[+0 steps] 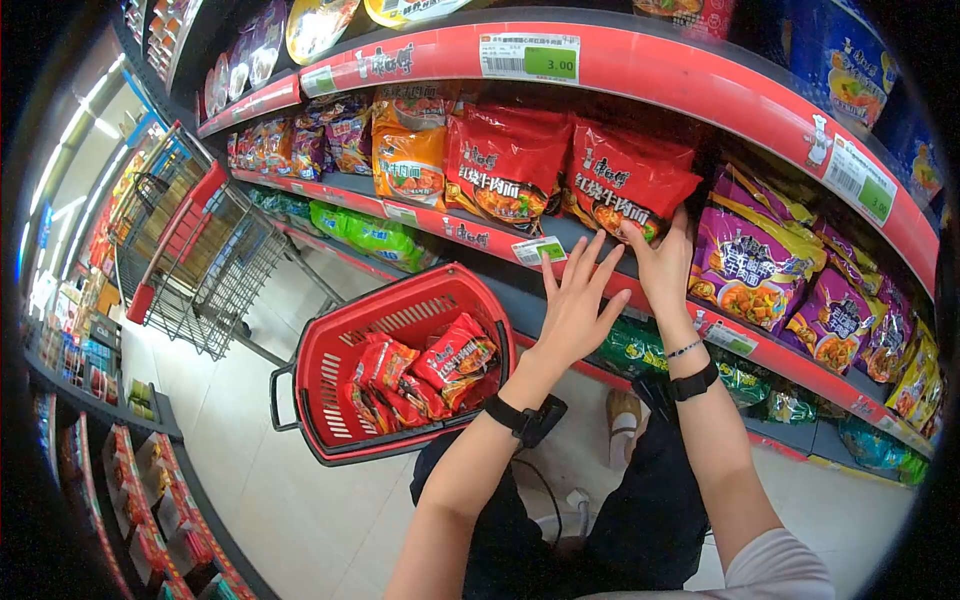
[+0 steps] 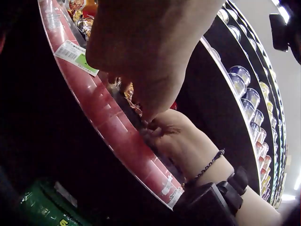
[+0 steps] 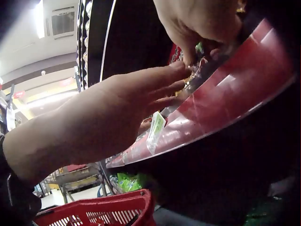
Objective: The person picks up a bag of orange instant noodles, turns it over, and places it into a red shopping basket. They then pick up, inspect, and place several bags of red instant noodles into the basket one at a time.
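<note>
On the middle shelf a red instant noodle packet (image 1: 625, 165) leans back behind the shelf's front edge. My right hand (image 1: 663, 270) grips its lower right corner, thumb on the front; the other fingertips are partly hidden. Beside it, my left hand (image 1: 575, 305) reaches to the shelf edge with fingers spread and fairly straight, fingertips close to the packet's bottom. The right wrist view shows the right hand (image 3: 200, 23) curled at the packet's edge, the left hand (image 3: 108, 106) alongside. Another red noodle packet (image 1: 508, 160) stands to the left.
A red shopping basket (image 1: 315, 390) with several red noodle packets (image 1: 458, 355) stands below left. Behind it is a wire shopping cart (image 1: 235, 285). Purple noodle packets (image 1: 755, 255) sit to the right, an orange one (image 1: 410, 165) to the left. The upper shelf's red edge (image 1: 680, 70) overhangs.
</note>
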The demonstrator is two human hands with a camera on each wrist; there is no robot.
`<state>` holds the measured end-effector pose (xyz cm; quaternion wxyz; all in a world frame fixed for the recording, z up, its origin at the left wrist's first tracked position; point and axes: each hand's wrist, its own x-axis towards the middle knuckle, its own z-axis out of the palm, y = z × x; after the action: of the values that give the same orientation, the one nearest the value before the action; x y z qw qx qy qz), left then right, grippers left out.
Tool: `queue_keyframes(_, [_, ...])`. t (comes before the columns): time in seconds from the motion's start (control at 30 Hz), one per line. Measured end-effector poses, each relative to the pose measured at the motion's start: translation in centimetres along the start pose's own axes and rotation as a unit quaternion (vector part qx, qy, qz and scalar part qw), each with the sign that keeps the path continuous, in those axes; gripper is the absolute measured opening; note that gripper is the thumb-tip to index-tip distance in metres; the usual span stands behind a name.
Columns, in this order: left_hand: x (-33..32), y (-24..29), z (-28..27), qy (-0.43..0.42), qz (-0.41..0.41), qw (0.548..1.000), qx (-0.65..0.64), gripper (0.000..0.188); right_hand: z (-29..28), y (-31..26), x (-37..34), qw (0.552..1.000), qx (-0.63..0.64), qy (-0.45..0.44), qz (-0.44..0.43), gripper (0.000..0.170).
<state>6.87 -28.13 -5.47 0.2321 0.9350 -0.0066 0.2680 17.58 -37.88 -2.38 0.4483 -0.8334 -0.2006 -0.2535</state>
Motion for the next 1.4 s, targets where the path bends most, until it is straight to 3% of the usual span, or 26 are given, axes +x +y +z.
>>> queue_keyframes(0.03, [0.0,0.0,0.0,-0.001,0.002,1.0,0.004,0.056,-0.3,-0.6,0.1,0.99,0.051,-0.074,0.111,0.069])
queue_keyframes(0.17, [0.4,0.1,0.4,0.004,-0.003,1.0,0.002,0.062,0.3,-0.2,-1.4,0.988,0.106,0.006,0.116,0.074])
queue_keyframes(0.23, [0.6,0.2,0.5,0.01,-0.008,1.0,-0.008,0.071,0.4,-0.5,-2.0,0.988,0.142,0.049,0.025,0.071])
queue_keyframes(0.27, [0.7,0.2,0.5,0.012,-0.009,1.0,-0.009,0.071,0.3,-0.8,-2.2,0.989,0.141,0.048,0.023,0.071])
queue_keyframes(0.33, [0.8,0.1,0.5,0.001,-0.009,1.0,-0.007,0.077,-0.1,-1.6,-2.4,0.989,0.039,0.091,-0.113,0.062])
queue_keyframes(0.4, [0.8,-0.1,0.5,0.002,-0.003,1.0,-0.004,0.077,-0.4,-2.0,-2.8,0.988,0.039,0.066,-0.135,0.053])
queue_keyframes(0.47, [0.7,-0.5,0.6,0.006,-0.001,1.0,0.004,0.077,0.1,-1.6,-2.8,0.982,0.017,-0.026,-0.187,0.046])
queue_keyframes(0.6, [0.0,-0.7,0.3,0.02,0.024,0.999,-0.022,0.079,1.1,-1.0,-2.3,0.986,-0.051,0.0,-0.161,0.04])
queue_keyframes(0.73, [-1.4,-1.2,-1.6,0.061,0.067,0.991,-0.096,0.065,1.2,-2.2,-3.0,0.986,0.02,0.023,-0.166,0.036])
queue_keyframes(0.83, [-2.9,-2.6,-3.9,0.113,0.048,0.985,-0.12,0.056,1.8,-4.6,-4.3,0.977,0.097,0.012,-0.188,0.032])
queue_keyframes(0.93, [-5.2,-5.8,-6.0,0.159,-0.019,0.984,-0.084,0.051,3.1,-7.0,-6.7,0.962,0.16,-0.08,-0.208,0.029])
queue_keyframes(1.0, [-8.0,-8.8,-6.7,0.16,-0.098,0.982,-0.01,0.052,4.6,-8.1,-8.6,0.937,0.194,-0.217,-0.191,0.029])
queue_keyframes(1.07, [-11.3,-12.7,-7.1,0.137,-0.188,0.972,0.04,0.055,6.6,-8.4,-10.7,0.894,0.186,-0.304,-0.271,0.03])
queue_keyframes(1.13, [-14.9,-16.9,-7.6,0.08,-0.287,0.948,0.113,0.06,9.3,-7.0,-13.1,0.808,0.151,-0.481,-0.306,0.04])
queue_keyframes(1.2, [-17.6,-19.0,-9.4,0.027,-0.409,0.896,0.173,0.065,9.5,-7.1,-15.2,0.731,0.113,-0.571,-0.356,0.045])
queue_keyframes(1.23, [-19.0,-20.5,-10.1,-0.005,-0.469,0.867,0.167,0.068,9.7,-7.3,-15.8,0.732,0.114,-0.571,-0.354,0.045])
queue_keyframes(1.3, [-22.3,-23.0,-11.1,-0.054,-0.567,0.796,0.204,0.074,10.1,-7.8,-16.9,0.684,0.082,-0.644,-0.332,0.048])
queue_keyframes(1.4, [-25.0,-23.8,-13.8,-0.06,-0.683,0.706,0.177,0.075,10.8,-8.6,-16.7,0.688,0.087,-0.649,-0.313,0.049])
